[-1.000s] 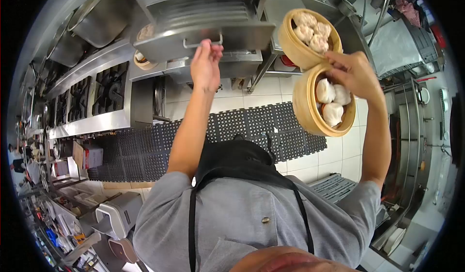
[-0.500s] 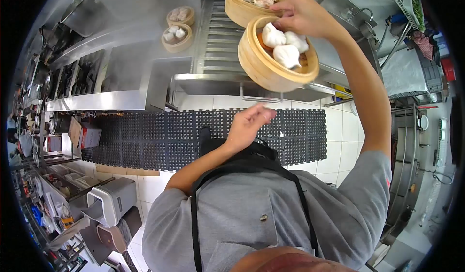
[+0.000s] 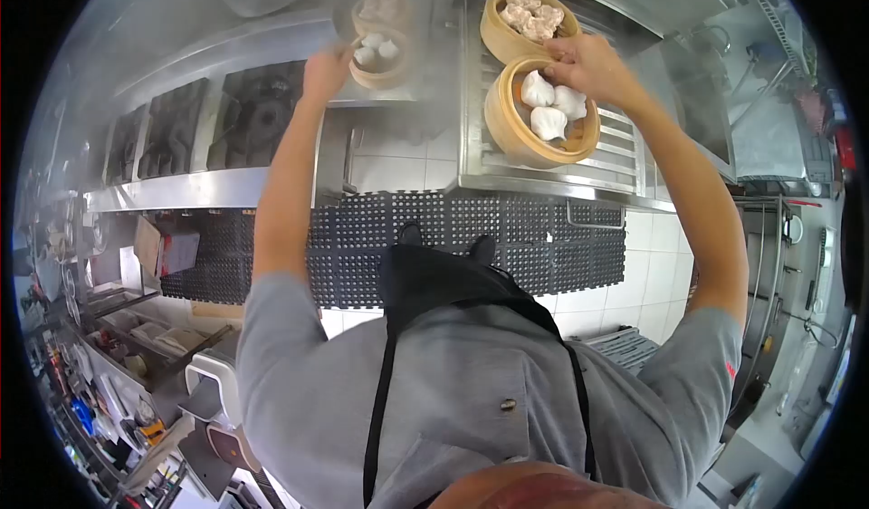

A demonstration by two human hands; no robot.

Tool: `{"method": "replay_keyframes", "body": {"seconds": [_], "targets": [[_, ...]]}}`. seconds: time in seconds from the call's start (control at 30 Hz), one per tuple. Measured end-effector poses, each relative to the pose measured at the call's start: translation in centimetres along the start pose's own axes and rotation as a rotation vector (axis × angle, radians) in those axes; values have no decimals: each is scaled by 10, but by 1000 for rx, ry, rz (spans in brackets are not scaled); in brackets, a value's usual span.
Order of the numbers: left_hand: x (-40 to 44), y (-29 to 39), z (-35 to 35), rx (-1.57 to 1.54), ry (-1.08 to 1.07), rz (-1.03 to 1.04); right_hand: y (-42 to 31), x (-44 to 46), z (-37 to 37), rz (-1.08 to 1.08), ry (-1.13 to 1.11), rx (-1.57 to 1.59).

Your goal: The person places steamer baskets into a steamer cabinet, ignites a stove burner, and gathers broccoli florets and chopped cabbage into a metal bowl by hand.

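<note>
My right hand point(image 3: 588, 67) pinches the near rim area of a round bamboo steamer basket point(image 3: 518, 138) with its fingers closed. White pleated dumplings point(image 3: 549, 121) sit inside it, and the basket rests on a slatted metal rack. Just behind, touching or nearly so, is a second bamboo steamer basket point(image 3: 507, 45) of open-topped dumplings point(image 3: 534, 15). At the left, my left hand point(image 3: 326, 74) has its fingers closed at the rim of a smaller-looking bamboo basket point(image 3: 382, 80) with white dumplings. Another basket point(image 3: 384, 7) lies behind that one, blurred by steam.
Stove burners point(image 3: 258, 101) lie to the left of my left arm. The slatted rack point(image 3: 620, 151) has a raised metal front edge with a handle below. A black perforated mat point(image 3: 353, 246) covers the floor. Shelving point(image 3: 760, 273) stands at the right, bins point(image 3: 217, 391) at lower left.
My left hand has risen from before my body to the small basket at the left. The basket in my right hand has come down onto the rack. The view has shifted.
</note>
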State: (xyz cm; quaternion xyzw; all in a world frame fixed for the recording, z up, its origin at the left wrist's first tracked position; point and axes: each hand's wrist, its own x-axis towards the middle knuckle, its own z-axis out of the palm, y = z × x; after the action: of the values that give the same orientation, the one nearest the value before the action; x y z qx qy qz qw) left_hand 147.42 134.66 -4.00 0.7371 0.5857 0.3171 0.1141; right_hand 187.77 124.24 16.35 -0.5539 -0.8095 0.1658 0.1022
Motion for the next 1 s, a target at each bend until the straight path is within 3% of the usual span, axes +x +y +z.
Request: {"method": "replay_keyframes", "body": {"seconds": [0.07,0.13,0.2,0.27,0.33,0.43,0.57,0.67,0.77,0.8,0.87,0.93,1.0], "targets": [[54,-2,11,-34,-43,1,-8,-1,6,75,-16,-28],[101,-12,37,231,-215,200,-1,1,19,92,23,12],[132,-43,74,365,-187,315,-4,5,21,80,75,45],[166,-31,93,482,-156,464,-2,9,21,62,126,6],[165,-15,82,554,-627,289,-2,9,25,19,144,-26],[165,-7,81,479,-707,337,-3,10,21,163,6,16],[170,-2,95,477,-585,395,-4,12,16,145,-25,-20],[165,16,91,706,-769,421,-13,5,9,187,-19,-33],[165,-8,99,485,-634,495,-33,-11,-8,191,10,-56],[172,-39,124,510,-440,683,-42,-19,-14,205,20,-59],[173,-47,134,525,-246,862,-54,-36,-24,222,26,-59],[174,-27,116,471,-699,466,-58,-54,-34,220,-22,-15],[178,-29,117,470,-720,525,-68,-70,-46,249,1,29]]}}
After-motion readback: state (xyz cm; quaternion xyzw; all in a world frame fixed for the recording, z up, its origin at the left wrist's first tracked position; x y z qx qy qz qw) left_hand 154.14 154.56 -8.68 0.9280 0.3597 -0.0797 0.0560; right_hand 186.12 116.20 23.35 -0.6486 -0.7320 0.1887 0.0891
